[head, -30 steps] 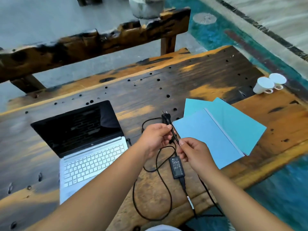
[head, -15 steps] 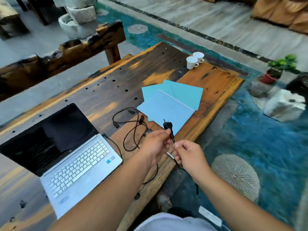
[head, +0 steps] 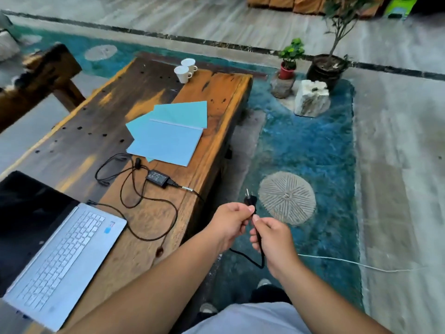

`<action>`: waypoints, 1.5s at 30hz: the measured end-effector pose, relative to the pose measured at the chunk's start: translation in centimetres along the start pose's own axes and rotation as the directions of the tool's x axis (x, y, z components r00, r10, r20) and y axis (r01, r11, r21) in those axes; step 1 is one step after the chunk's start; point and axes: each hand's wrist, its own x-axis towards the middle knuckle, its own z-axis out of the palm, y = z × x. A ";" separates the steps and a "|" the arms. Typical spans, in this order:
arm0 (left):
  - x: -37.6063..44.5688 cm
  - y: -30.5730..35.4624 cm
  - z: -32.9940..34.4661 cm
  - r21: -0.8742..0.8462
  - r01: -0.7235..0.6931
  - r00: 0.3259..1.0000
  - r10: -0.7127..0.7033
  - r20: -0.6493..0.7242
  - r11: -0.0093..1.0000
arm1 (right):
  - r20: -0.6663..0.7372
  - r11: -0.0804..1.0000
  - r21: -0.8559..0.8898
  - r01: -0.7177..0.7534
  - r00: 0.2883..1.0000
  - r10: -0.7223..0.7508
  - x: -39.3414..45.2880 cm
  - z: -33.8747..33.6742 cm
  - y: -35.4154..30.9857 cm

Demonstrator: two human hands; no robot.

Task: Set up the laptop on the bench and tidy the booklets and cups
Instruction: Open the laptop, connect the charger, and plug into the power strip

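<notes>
An open silver laptop (head: 65,256) with a dark screen sits at the near left of the wooden bench (head: 224,97). Its black charger brick (head: 157,177) lies on the bench among loops of thin black cable (head: 149,213). My left hand (head: 232,221) pinches the black power plug (head: 250,201), prongs up, out past the bench's right edge. Just below it my right hand (head: 273,242) grips the plug's cord. Two overlapping blue booklets (head: 168,138) lie mid-bench. Two white cups (head: 185,69) stand side by side at the far end.
A second rough wooden bench (head: 41,75) stands to the left. Right of the bench a blue-green floor holds a round stone disc (head: 287,197), a white rock (head: 311,97), two potted plants (head: 326,66) and a thin white cord (head: 361,265).
Both hands carried the plug from above the bench out past its right edge. The charger brick now lies on the bench. The view swung right.
</notes>
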 end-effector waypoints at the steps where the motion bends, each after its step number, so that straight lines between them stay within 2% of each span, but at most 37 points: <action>1: 0.0 -0.5 1.2 0.020 0.005 1.000 -0.005 0.011 1.000 | -0.020 0.999 0.029 -0.015 1.000 0.016 -0.1 -1.1 0.5; 7: 1.2 -2.9 8.3 0.001 0.072 0.997 -0.072 -0.003 0.997 | -0.028 0.989 0.131 -0.072 0.997 0.077 0.9 -7.5 2.0; 11: 2.5 -5.2 12.5 -0.018 0.166 0.986 -0.167 -0.029 0.986 | -0.013 0.985 0.093 -0.148 0.989 0.149 2.4 -12.0 3.6; 18: 6.7 -10.8 16.8 0.079 0.283 0.957 -0.275 -0.095 0.956 | 0.008 0.956 0.009 -0.294 0.956 0.294 6.9 -17.5 8.7; 22: 10.6 -15.1 17.8 0.107 0.361 0.929 -0.348 -0.122 0.926 | -0.044 0.937 -0.047 -0.346 0.938 0.344 10.4 -18.8 12.4; 26: 16.9 -21.3 17.3 0.127 0.416 0.907 -0.401 -0.130 0.901 | -0.068 0.904 -0.095 -0.417 0.909 0.412 15.8 -18.9 17.9; 31: 26.8 -31.7 15.3 0.174 0.482 0.876 -0.470 -0.108 0.858 | -0.070 0.863 -0.048 -0.504 0.863 0.500 24.7 -19.6 28.8; 33: 30.9 -35.9 14.0 0.168 0.496 0.867 -0.477 -0.140 0.852 | -0.075 0.858 -0.041 -0.511 0.858 0.508 28.7 -19.8 33.1; 36: 37.1 -42.5 12.0 0.135 0.512 0.855 -0.489 -0.173 0.848 | -0.074 0.871 -0.117 -0.478 0.878 0.472 35.7 -20.4 40.1; 40: 45.0 -50.3 9.4 0.110 0.521 0.848 -0.500 -0.176 0.846 | -0.048 0.848 -0.417 -0.326 0.940 0.338 45.6 -21.1 49.0; 45: 53.0 -58.1 6.8 0.193 0.585 0.805 -0.537 -0.252 0.788 | 0.111 0.617 -0.787 -0.020 0.979 0.173 56.2 -20.6 56.6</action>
